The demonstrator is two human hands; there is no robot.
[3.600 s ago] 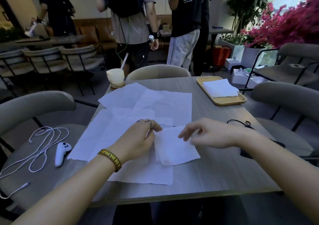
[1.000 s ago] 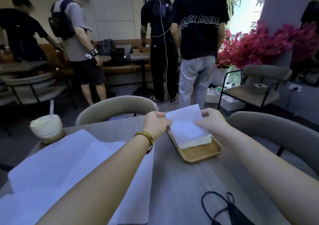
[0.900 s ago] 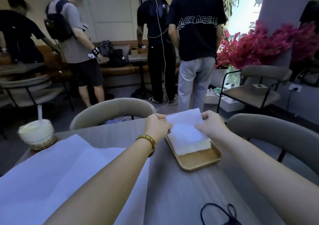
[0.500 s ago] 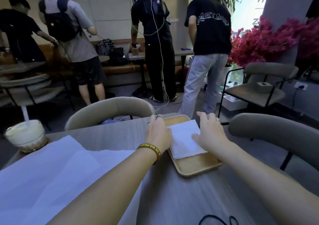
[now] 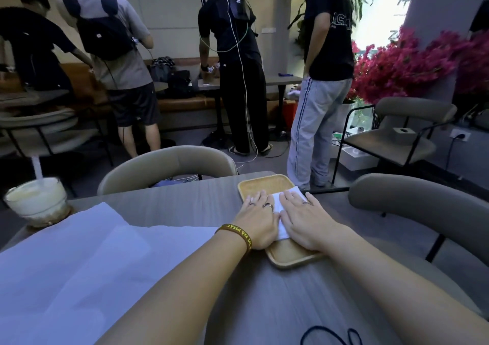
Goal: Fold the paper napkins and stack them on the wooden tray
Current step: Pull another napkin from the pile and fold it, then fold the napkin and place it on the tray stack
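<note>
A wooden tray [image 5: 264, 185] lies on the grey table toward its far right side. A stack of folded white napkins [image 5: 280, 213] rests in the tray, mostly covered by my hands. My left hand [image 5: 258, 220] lies flat on the stack's left part, fingers spread, with rings and a yellow wristband. My right hand [image 5: 304, 219] lies flat on the stack's right part. Neither hand grips anything. Several unfolded white napkins [image 5: 79, 260] are spread over the table's left half.
An iced drink in a plastic cup [image 5: 37, 201] with a straw stands at the table's far left corner. A black cord [image 5: 330, 336] lies at the near edge. Padded chairs [image 5: 169, 164] surround the table. Several people stand behind, beside pink flowers [image 5: 402, 64].
Both hands carried a folded napkin to the tray, laid it on the stack and let go. They now rest flat on top of it.
</note>
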